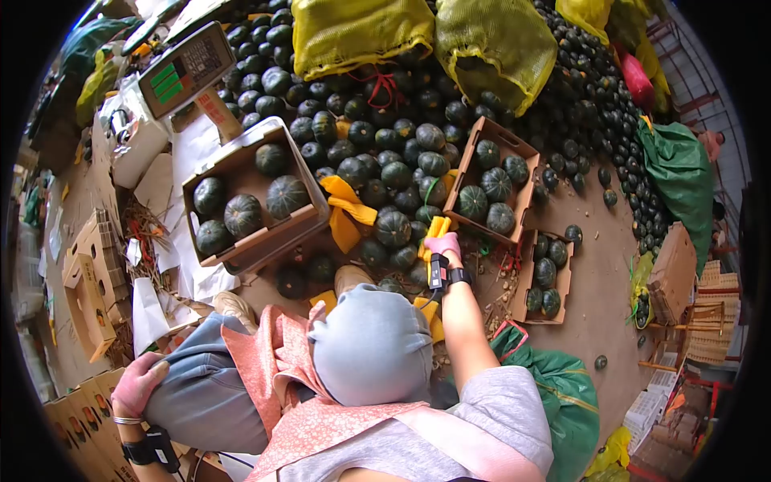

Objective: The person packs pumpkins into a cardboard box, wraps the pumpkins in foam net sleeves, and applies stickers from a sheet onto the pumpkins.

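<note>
My right hand, in a pink glove, grips a bunched yellow cloth above the pumpkin pile, beside an open carton of dark green pumpkins. My left hand, also gloved in pink, lies on the bent knee of my jeans and holds nothing. A carton with several pumpkins sits on the scale in front of me to the left; the scale's display stands behind it. More yellow cloth lies among the loose pumpkins between the two cartons.
A smaller carton of pumpkins stands on the floor at right. Yellow mesh sacks lie on the big pile at the back. A green sack is by my right side. Flat cartons and paper scraps lie at left.
</note>
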`<state>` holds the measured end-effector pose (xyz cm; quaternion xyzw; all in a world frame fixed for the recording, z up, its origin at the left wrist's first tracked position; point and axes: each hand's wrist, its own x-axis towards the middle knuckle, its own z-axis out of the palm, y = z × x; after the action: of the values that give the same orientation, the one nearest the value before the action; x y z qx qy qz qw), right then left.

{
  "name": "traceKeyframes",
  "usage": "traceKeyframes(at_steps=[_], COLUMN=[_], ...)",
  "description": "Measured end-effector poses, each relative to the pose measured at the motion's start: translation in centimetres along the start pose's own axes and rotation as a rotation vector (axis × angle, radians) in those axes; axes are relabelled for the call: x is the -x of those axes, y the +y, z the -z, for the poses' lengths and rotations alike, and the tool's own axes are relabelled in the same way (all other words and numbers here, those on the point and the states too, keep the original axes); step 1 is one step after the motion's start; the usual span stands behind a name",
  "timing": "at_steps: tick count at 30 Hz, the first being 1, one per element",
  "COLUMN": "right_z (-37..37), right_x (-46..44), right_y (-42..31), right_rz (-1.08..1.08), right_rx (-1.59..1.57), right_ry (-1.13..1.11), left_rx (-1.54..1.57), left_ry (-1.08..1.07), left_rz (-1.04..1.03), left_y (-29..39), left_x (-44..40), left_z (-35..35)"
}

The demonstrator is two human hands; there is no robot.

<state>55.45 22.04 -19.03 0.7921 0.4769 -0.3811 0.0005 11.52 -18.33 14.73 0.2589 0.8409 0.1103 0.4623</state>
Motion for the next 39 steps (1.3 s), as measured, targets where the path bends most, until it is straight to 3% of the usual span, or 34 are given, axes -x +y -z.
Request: traceKeyframes(at_steps=[6, 8, 9, 10, 12, 14, 15, 17, 18, 19, 20, 21, 23, 24, 26, 28, 30, 33, 35, 39], right_z=[1.4, 4.0, 6.3, 7.4, 8.8, 11.2, 10.8, 9.1, 8.9, 6.7, 5.6, 4.2, 2.7, 2.1, 1.9, 2.9, 5.3, 8.3, 9.3, 8.3], right_x=[3.9, 5.3, 8.0, 8.3, 6.3, 9.4, 7.9, 7.0, 9.6, 7.8, 7.8, 7.4, 5.8, 3.2, -0.9, -5.2, -5.9, -5.4, -5.3, -7.1], right_y=[1.8, 2.7, 1.2, 1.3, 0.0, -7.0, -9.1, -14.0, -16.6, -17.9, -19.0, -18.7, -19.1, -18.5, -16.4, -13.9, -13.0, -13.7, -15.0, -13.0], right_rz=[0.025, 0.107, 0.09, 0.227, 0.551, 0.718, 0.715, 0.857, 0.816, 0.748, 0.787, 1.028, 0.962, 0.854, 0.815, 0.757, 0.542, 0.42, 0.191, 0.112], right_rx=[-0.103, -0.173, -0.201, -0.169, -0.615, -0.677, -0.59, -0.154, 0.136, 0.358, 0.437, 0.323, 0.133, 0.036, 0.092, 0.211, 0.368, 0.597, 0.699, 0.732], right_ry=[0.339, 0.383, 0.309, 0.317, -0.042, -0.331, -0.38, -0.232, -0.087, -0.086, -0.181, -0.164, -0.077, -0.015, 0.421, 0.606, 0.542, 0.341, 0.16, -0.01], left_rx=[-0.002, -0.373, -0.557, -0.719, -0.683, -0.633, -0.605, -0.592, -0.621, -0.649, -0.39, -0.134, 0.176, 0.327, 0.591, 0.765, 0.803, 0.76, 0.702, 0.579], left_ry=[0.089, 0.058, 0.016, -0.051, -0.193, -0.396, -0.525, -0.615, -0.594, -0.573, -0.546, -0.515, -0.443, -0.535, -0.663, -0.678, -0.717, -0.792, -0.826, -0.907], left_rz=[-0.001, -0.029, -0.023, -0.104, -0.368, -0.553, -0.6, -0.842, -0.906, -0.974, -0.987, -0.997, -1.003, -0.921, -0.729, -0.556, -0.391, -0.303, -0.341, -0.385], left_y=[-0.9, 0.6, 2.1, 2.6, 5.8, 10.8, 13.6, 17.2, 19.5, 21.4, 22.1, 22.9, 23.7, 24.1, 24.1, 22.8, 22.1, 21.3, 21.0, 21.6], left_x=[0.3, 0.8, 1.3, 1.4, 0.3, -2.0, -3.5, -7.7, -10.0, -12.2, -14.4, -16.8, -20.0, -20.5, -21.9, -24.2, -25.1, -25.7, -25.9, -26.0], left_z=[-0.6, -0.1, 0.1, 0.5, 1.0, 0.9, 0.5, -1.9, -3.7, -5.9, -8.4, -10.9, -15.5, -16.6, -18.9, -21.7, -23.4, -25.9, -27.4, -27.8])
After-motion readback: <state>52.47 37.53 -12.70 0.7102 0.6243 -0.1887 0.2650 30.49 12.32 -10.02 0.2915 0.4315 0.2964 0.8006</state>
